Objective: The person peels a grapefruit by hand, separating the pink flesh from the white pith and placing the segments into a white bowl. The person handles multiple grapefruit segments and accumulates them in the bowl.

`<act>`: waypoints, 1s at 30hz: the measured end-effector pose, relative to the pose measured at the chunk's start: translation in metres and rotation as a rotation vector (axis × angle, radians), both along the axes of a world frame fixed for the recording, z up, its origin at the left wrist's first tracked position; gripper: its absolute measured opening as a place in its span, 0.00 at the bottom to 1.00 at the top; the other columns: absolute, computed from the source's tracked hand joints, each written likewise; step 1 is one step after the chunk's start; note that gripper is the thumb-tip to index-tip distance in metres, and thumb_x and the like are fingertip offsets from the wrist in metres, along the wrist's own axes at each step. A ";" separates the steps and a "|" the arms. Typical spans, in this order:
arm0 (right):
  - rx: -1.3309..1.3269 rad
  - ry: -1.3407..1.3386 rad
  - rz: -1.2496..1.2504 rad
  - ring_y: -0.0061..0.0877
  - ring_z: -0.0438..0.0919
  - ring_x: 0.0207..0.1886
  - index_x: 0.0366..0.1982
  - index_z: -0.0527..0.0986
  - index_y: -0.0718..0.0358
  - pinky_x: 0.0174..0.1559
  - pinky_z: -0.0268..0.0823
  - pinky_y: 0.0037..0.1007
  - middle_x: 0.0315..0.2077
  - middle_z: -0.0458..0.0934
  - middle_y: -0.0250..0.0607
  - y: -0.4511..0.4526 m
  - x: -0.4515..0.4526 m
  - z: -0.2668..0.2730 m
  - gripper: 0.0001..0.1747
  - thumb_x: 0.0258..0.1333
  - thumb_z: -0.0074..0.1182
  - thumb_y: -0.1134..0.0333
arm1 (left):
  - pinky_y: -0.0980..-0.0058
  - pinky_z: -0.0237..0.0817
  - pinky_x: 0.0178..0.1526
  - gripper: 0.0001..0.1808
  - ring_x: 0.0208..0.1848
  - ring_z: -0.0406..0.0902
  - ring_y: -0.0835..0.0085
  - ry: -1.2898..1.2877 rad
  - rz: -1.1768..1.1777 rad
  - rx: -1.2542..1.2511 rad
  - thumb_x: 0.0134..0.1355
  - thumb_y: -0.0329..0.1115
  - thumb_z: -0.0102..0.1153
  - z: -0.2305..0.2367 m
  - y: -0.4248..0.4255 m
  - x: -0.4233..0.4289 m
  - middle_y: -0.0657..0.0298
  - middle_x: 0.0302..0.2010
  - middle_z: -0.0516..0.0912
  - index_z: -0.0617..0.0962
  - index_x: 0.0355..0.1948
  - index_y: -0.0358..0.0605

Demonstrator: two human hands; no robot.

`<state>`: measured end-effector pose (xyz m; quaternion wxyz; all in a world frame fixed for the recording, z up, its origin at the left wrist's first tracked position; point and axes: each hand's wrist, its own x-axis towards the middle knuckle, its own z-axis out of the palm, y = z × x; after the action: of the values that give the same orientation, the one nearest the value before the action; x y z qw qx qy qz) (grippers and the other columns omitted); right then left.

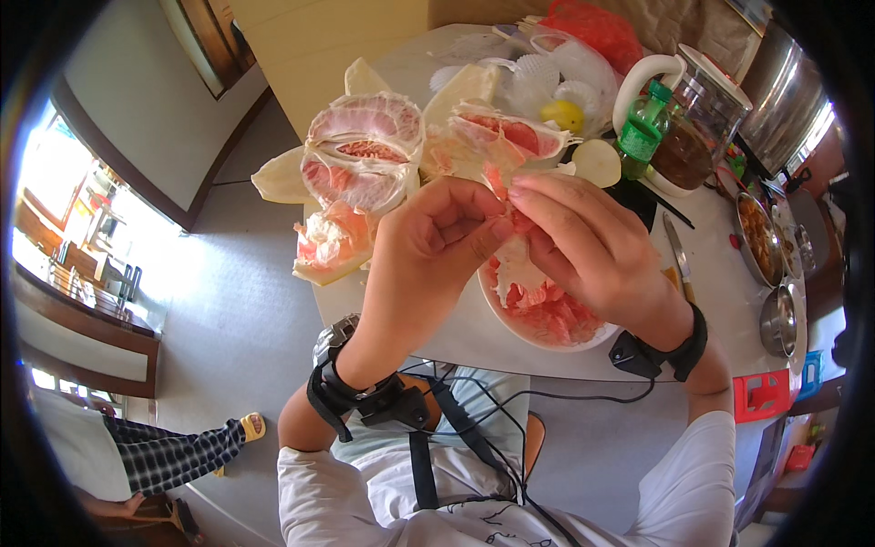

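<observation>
My left hand [437,246] and my right hand [588,232] meet above the table, both pinching one piece of pink pomelo flesh [495,181] with pale membrane on it. Under my right hand is a white bowl [523,336] of loose pink pomelo pulp [554,318], partly covered from view. Left of the hands sits a large opened pomelo [362,150] in its membrane, seeds showing at its middle. A piece of rind [331,243] heaped with peeled membrane lies in front of it. Beyond my fingers is another pomelo section [513,130].
A knife [678,256] lies right of the bowl, near a green plastic bottle [644,130] and a glass kettle [690,130]. Metal bowls [779,321] line the right edge. Foam fruit nets [536,72] and a red plastic bag [595,31] sit behind. At left, a person [171,444] stands on the floor.
</observation>
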<state>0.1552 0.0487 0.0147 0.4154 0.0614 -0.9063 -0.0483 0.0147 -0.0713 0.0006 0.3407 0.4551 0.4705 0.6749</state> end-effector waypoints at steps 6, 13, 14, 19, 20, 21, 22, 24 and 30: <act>0.078 -0.071 -0.062 0.35 0.77 0.40 0.42 0.72 0.71 0.42 0.72 0.30 0.38 0.74 0.46 -0.001 0.005 0.003 0.23 0.39 0.59 0.74 | 0.84 0.68 0.44 0.06 0.38 0.76 0.82 0.009 0.026 0.041 0.58 0.19 0.53 -0.004 0.005 0.006 0.64 0.35 0.78 0.73 0.37 0.33; -0.084 -0.060 0.039 0.38 0.77 0.39 0.42 0.73 0.70 0.41 0.71 0.31 0.37 0.76 0.46 0.005 0.005 0.003 0.18 0.45 0.59 0.73 | 0.86 0.68 0.38 0.06 0.34 0.75 0.85 -0.036 -0.030 -0.012 0.57 0.22 0.55 -0.003 0.005 -0.001 0.67 0.32 0.79 0.75 0.37 0.33; -0.157 -0.077 0.041 0.38 0.77 0.38 0.41 0.73 0.69 0.41 0.71 0.31 0.37 0.76 0.46 0.004 0.004 0.003 0.17 0.46 0.58 0.73 | 0.86 0.67 0.37 0.06 0.34 0.75 0.86 -0.058 -0.037 -0.039 0.57 0.22 0.55 -0.003 0.005 -0.002 0.68 0.32 0.79 0.75 0.37 0.34; -0.477 -0.099 0.100 0.37 0.78 0.35 0.39 0.74 0.68 0.38 0.71 0.29 0.34 0.78 0.48 -0.003 0.004 0.007 0.13 0.49 0.57 0.75 | 0.88 0.66 0.35 0.07 0.33 0.75 0.87 -0.157 -0.107 -0.027 0.58 0.25 0.58 -0.006 0.005 -0.005 0.69 0.31 0.79 0.75 0.36 0.35; -0.517 -0.092 0.089 0.36 0.79 0.34 0.39 0.75 0.68 0.37 0.71 0.28 0.33 0.78 0.47 -0.004 0.004 0.008 0.12 0.49 0.57 0.74 | 0.88 0.65 0.37 0.06 0.35 0.74 0.87 -0.182 -0.133 -0.027 0.58 0.25 0.57 -0.006 0.005 -0.005 0.70 0.31 0.78 0.75 0.36 0.36; -0.558 -0.087 0.078 0.35 0.79 0.34 0.38 0.75 0.68 0.36 0.71 0.28 0.33 0.78 0.47 -0.006 0.004 0.010 0.11 0.50 0.56 0.74 | 0.87 0.64 0.39 0.05 0.36 0.74 0.86 -0.207 -0.152 -0.036 0.58 0.24 0.57 -0.005 0.005 -0.005 0.70 0.32 0.78 0.75 0.35 0.38; -0.596 -0.084 0.069 0.34 0.79 0.33 0.38 0.75 0.68 0.35 0.71 0.27 0.32 0.79 0.47 -0.007 0.005 0.012 0.10 0.51 0.56 0.74 | 0.87 0.62 0.40 0.04 0.37 0.73 0.86 -0.227 -0.165 -0.051 0.57 0.24 0.56 -0.004 0.005 -0.005 0.71 0.32 0.78 0.75 0.34 0.39; -0.626 -0.082 0.074 0.33 0.79 0.32 0.38 0.75 0.69 0.35 0.71 0.26 0.31 0.79 0.46 -0.008 0.006 0.015 0.10 0.52 0.56 0.74 | 0.87 0.63 0.40 0.04 0.37 0.73 0.86 -0.203 -0.179 0.007 0.58 0.24 0.56 0.000 0.005 -0.005 0.70 0.33 0.78 0.75 0.34 0.38; -0.751 -0.081 0.073 0.30 0.79 0.31 0.39 0.75 0.70 0.35 0.71 0.25 0.31 0.79 0.45 -0.005 0.004 0.013 0.10 0.53 0.55 0.74 | 0.84 0.67 0.39 0.10 0.36 0.75 0.84 0.048 -0.153 -0.084 0.61 0.30 0.56 0.010 0.005 -0.009 0.64 0.34 0.78 0.73 0.38 0.33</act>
<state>0.1588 0.0440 0.0274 0.3742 -0.0613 -0.8737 0.3045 0.0053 -0.0663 0.0103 0.3985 0.4912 0.4703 0.6154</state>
